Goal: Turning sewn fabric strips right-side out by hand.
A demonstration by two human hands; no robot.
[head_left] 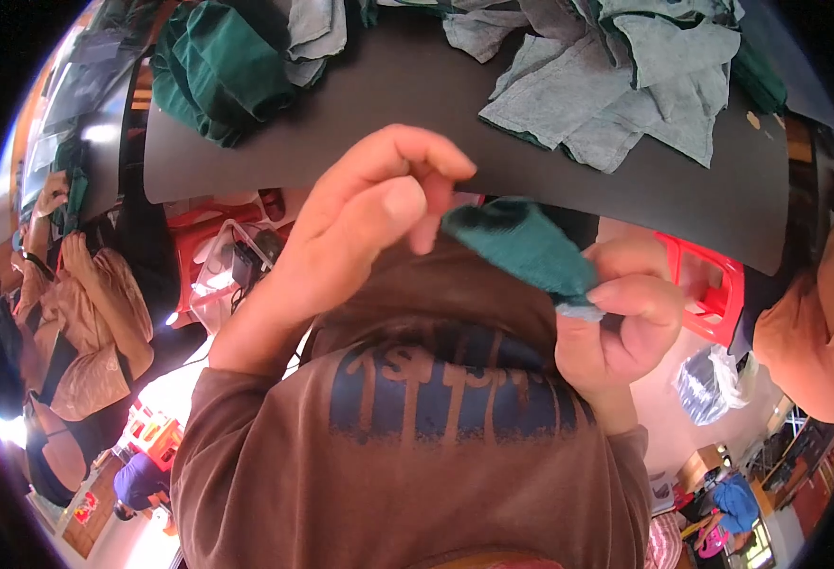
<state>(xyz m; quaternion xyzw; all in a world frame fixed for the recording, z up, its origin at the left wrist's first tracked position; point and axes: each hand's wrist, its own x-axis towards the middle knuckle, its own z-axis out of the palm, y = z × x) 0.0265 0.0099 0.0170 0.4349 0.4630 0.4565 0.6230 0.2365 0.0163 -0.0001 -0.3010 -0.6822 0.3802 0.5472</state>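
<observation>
My right hand [625, 313] pinches a small dark green, velvety cloth piece [531, 251] by one end between thumb and fingertips. A bit of its pale grey side shows at the pinched end, and its other end points toward my left hand. To the left, my left hand [365, 213] is raised with its fingers loosely bent and a gap between index finger and thumb. Nothing shows in its grasp. Both hands are in front of my chest, at the near edge of the dark table [388, 95].
A bunched green cloth [218, 71] lies at the table's far left. Grey-backed cloth pieces [616, 90] are heaped at the far right. Red plastic stools [711, 289] stand below the edge. Other people sit on both sides, one handling green cloth [73, 180] at left.
</observation>
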